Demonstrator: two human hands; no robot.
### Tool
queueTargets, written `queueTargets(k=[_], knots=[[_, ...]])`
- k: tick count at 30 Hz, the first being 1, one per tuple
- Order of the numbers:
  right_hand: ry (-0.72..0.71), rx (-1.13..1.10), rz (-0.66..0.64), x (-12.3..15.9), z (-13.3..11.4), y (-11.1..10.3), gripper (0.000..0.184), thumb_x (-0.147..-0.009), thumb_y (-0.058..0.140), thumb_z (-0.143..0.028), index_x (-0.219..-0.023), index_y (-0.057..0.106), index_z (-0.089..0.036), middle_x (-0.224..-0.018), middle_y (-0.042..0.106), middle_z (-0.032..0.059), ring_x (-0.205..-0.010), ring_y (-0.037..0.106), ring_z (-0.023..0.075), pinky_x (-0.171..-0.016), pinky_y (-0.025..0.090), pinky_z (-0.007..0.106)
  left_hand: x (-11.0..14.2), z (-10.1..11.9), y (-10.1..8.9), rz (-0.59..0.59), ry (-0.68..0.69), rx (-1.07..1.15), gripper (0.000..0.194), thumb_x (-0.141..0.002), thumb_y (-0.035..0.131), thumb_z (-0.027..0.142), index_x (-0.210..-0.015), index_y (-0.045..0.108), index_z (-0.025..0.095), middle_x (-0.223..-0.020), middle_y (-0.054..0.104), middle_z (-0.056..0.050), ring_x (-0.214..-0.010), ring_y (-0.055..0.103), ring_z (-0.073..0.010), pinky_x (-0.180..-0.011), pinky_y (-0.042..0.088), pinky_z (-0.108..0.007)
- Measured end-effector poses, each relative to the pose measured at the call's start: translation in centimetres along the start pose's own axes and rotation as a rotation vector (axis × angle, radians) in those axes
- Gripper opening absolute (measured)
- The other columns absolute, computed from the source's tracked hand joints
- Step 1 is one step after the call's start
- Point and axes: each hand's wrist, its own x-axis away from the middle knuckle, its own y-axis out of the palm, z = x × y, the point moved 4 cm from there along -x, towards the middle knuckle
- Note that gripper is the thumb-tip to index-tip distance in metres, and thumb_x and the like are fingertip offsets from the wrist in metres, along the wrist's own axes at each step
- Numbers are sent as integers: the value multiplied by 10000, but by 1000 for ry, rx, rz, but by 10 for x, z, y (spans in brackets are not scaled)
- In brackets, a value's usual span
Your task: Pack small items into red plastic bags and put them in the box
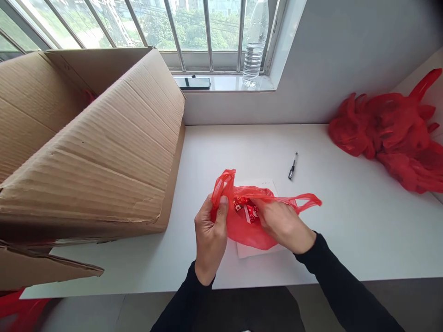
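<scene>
One red bag (251, 237), head view | over tabletop (346, 240), toward front edge | my left hand (210, 233) pinches its rim | my right hand (285, 226) reaches in beside red packets (252, 213), fingers hidden, grip unclear | shifting it calls for firm left pinch

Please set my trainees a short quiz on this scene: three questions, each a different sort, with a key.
1. True or false: the pen lies inside the box.
2. Which hand reaches into the red bag: A) left or B) right?
3. Fill in: the sill bears a phone and a ____.

Key: 1. False, the pen lies on the table. 2. B, the right hand. 3. Bottle.
</scene>
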Motion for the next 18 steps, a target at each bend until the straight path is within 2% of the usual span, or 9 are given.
queueTargets(k=[3, 6, 8, 11, 13, 15, 17, 18], knots=[[31, 67, 4, 4, 9, 0, 291, -914, 381, -18, -948, 611, -194, -595, 524, -18, -474, 469, 190, -471, 228, 320, 1, 0, 0, -13, 14, -22, 238, -993, 589, 455, -1089, 746, 304, -821, 627, -9, -727, 522, -196, -663, 445, -306], [15, 126, 0, 11, 14, -3, 307, -882, 371, 6, -802, 596, -187, -616, 512, 15, -526, 487, 202, -503, 241, 341, 2, 1, 2, -41, 25, -10, 223, -1001, 581, 438, -1070, 750, 310, -796, 614, -3, -722, 512, -191, -660, 436, -302], [9, 117, -8, 17, 14, -6, 330, -884, 370, 4, -939, 641, -176, -618, 520, 10, -528, 505, 211, -492, 236, 342, 2, 1, 4, -64, 22, -3, 231, -1002, 579, 437, -1082, 751, 304, -806, 627, -9, -727, 521, -197, -653, 428, -304], [63, 63, -30, 24, 12, -7, 412, -932, 376, -44, -1212, 624, -217, -548, 496, -31, -453, 495, 212, -452, 213, 331, 3, 2, 4, -64, 25, 7, 243, -991, 593, 448, -1064, 758, 287, -791, 614, -15, -716, 523, -203, -631, 410, -307], [59, 48, -74, 27, 9, -2, 425, -924, 399, -44, -1189, 656, -254, -551, 527, -24, -458, 521, 218, -450, 217, 330, 3, 2, 3, -51, 35, 5, 240, -993, 590, 448, -1030, 755, 277, -771, 586, -10, -704, 509, -195, -623, 405, -301], [8, 80, -103, 31, 6, 2, 450, -897, 414, -23, -1194, 675, -237, -586, 570, -3, -482, 545, 229, -453, 230, 336, 3, 2, 3, -53, 36, -6, 236, -1004, 574, 439, -1000, 739, 270, -769, 568, -3, -697, 493, -181, -618, 404, -292], [15, 126, -71, 36, 6, -2, 491, -917, 418, -51, -1350, 607, -185, -524, 526, -20, -418, 503, 231, -432, 216, 340, 3, 2, 2, -61, 36, -14, 239, -1011, 563, 434, -961, 721, 262, -763, 557, 2, -683, 478, -169, -608, 396, -287], [38, 129, -15, 40, 6, -8, 504, -955, 422, -98, -1440, 534, -173, -495, 496, -38, -385, 476, 227, -419, 217, 337, 2, 3, 2, -61, 36, -15, 241, -1011, 564, 434, -944, 714, 258, -757, 554, 4, -675, 475, -166, -602, 390, -286]])
